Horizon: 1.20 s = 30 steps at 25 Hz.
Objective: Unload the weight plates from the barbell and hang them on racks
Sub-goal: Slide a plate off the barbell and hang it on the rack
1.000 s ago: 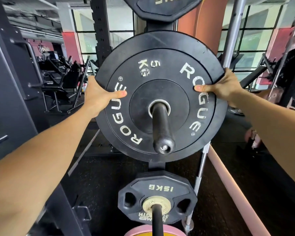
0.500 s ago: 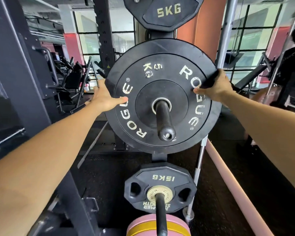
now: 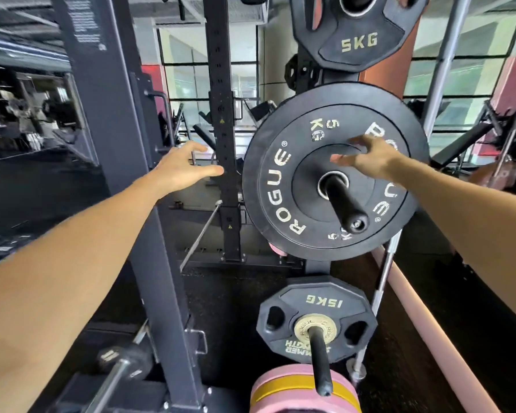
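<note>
A large black Rogue 5 kg plate [image 3: 277,186] hangs on a black rack peg [image 3: 344,204] in the middle of the storage rack. My left hand [image 3: 182,168] is off the plate, to its left, fingers relaxed and holding nothing. In front of the plate's upper face hovers my right hand [image 3: 367,158], fingers spread, gripping nothing. Above hangs a smaller black 5KG plate [image 3: 358,40]. Below, a black 15KG plate [image 3: 316,320] sits on a lower peg [image 3: 320,362]. A pink and yellow plate [image 3: 283,389] shows at the bottom edge.
A dark rack upright [image 3: 122,162] stands at the left, with a barbell end [image 3: 116,368] low beside it. Another black perforated upright [image 3: 224,144] stands behind my left hand. A steel bar [image 3: 382,281] and a pink padded rail [image 3: 441,344] run at the right.
Both hands have let go of the large Rogue plate, which now hangs on the peg. My left hand moved left away from it; my right hand came off its rim. The view shifted left.
</note>
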Each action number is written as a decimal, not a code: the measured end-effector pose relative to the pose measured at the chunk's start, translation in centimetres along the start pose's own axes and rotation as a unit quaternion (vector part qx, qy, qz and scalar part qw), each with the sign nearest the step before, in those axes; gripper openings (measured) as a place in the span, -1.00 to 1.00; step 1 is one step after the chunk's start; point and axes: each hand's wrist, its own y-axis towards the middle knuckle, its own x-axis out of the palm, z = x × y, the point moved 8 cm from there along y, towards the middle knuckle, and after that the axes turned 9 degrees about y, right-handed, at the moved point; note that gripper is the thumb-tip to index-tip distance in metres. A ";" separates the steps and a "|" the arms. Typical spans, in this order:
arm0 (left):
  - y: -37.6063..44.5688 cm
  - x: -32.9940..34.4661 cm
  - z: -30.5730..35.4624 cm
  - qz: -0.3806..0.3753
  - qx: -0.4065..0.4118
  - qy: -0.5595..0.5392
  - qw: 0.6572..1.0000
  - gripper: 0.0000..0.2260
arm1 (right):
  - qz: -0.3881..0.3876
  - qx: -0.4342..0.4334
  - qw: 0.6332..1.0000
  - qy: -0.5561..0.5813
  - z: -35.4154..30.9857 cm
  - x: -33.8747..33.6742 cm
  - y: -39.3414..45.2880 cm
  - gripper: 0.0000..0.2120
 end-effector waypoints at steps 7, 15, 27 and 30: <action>-5.1 -9.8 -9.8 0.007 -0.008 -0.023 1.000 -0.37 | -0.060 -0.011 0.998 0.029 -11.8 9.7 -6.7 -0.27; -10.2 -21.5 -24.2 0.004 0.000 -0.008 1.000 -0.42 | -0.086 -0.027 0.995 0.050 -25.4 23.5 -14.3 -0.34; -3.9 -24.3 -35.0 -0.009 -0.004 0.006 1.000 -0.38 | -0.096 -0.026 0.994 0.054 -30.9 35.8 -9.0 -0.27; -1.1 -23.8 -36.8 0.001 -0.001 0.006 1.000 -0.38 | -0.097 -0.021 0.993 0.067 -30.9 38.8 -6.0 -0.25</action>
